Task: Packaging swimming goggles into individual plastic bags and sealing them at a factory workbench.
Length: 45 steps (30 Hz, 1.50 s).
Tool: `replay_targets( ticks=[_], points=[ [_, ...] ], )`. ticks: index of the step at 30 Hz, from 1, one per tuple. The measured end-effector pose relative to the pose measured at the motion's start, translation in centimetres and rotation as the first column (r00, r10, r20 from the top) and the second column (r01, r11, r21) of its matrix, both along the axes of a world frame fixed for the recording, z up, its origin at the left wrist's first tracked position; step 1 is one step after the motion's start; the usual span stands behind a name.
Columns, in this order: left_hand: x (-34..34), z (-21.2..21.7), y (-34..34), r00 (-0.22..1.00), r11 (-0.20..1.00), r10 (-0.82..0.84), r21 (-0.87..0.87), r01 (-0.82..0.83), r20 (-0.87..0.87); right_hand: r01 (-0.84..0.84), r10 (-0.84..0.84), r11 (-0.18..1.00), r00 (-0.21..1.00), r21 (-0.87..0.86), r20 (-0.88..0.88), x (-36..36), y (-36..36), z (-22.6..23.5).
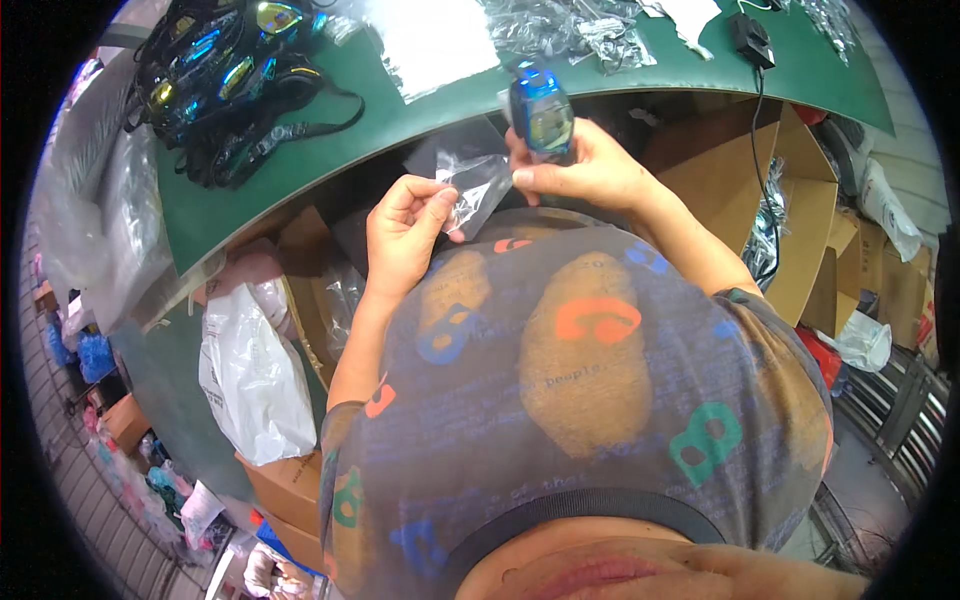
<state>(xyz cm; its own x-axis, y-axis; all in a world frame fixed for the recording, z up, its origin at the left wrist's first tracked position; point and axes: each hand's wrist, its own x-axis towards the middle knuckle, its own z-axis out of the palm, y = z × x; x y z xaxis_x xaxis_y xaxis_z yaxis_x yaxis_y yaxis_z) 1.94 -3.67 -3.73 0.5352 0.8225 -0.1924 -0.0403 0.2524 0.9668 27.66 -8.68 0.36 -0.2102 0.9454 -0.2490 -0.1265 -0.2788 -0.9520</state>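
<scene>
My right hand (585, 170) grips a pair of swim goggles (543, 112) with shiny blue, mirrored lenses, held upright just past the table's near edge. Pinched between the thumb and fingers of my left hand (412, 225) is a small clear plastic bag (478, 190). The bag hangs beside the goggles, and the two look apart. On the table's far left lies a heap of similar goggles (230, 75) with black straps, several of them tangled together.
Clear plastic packets (570, 25) lie on the green table (660, 62) at the back, near a white sheet (435, 45). A black adapter (752, 42) trails its cable over the right edge. An open cardboard box (800, 190) stands at right; a white bag (255, 375) hangs at left.
</scene>
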Motion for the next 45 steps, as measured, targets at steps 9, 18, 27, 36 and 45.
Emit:
replay_targets(
  ticks=[9,18,27,36,45],
  points=[
    [0.6,0.2,0.3,0.975,0.694,0.084,0.715,0.091,-0.205,-0.036,0.037,0.999,0.998,-0.019,0.056,-3.7,0.8,-2.4],
    [-0.1,-1.5,0.5,0.979,0.957,0.133,0.236,-0.168,0.155,0.139,-0.17,0.979,0.961,0.151,0.219,-4.0,0.7,-4.4],
    [-1.2,-6.0,-0.6,0.991,0.958,0.136,-0.254,-0.132,-0.002,0.099,-0.184,0.947,0.947,0.306,0.264,-4.3,0.5,-7.1],
    [0.0,-8.2,-0.2,0.987,0.908,0.161,-0.39,-0.154,-0.016,-0.031,-0.156,0.922,0.883,0.387,0.443,-4.8,0.8,-8.5],
    [-0.3,-8.2,1.3,0.867,0.854,0.372,0.488,-0.18,-0.332,-0.525,0.169,0.839,0.502,0.143,0.848,-3.8,1.3,-3.2]
  ],
)
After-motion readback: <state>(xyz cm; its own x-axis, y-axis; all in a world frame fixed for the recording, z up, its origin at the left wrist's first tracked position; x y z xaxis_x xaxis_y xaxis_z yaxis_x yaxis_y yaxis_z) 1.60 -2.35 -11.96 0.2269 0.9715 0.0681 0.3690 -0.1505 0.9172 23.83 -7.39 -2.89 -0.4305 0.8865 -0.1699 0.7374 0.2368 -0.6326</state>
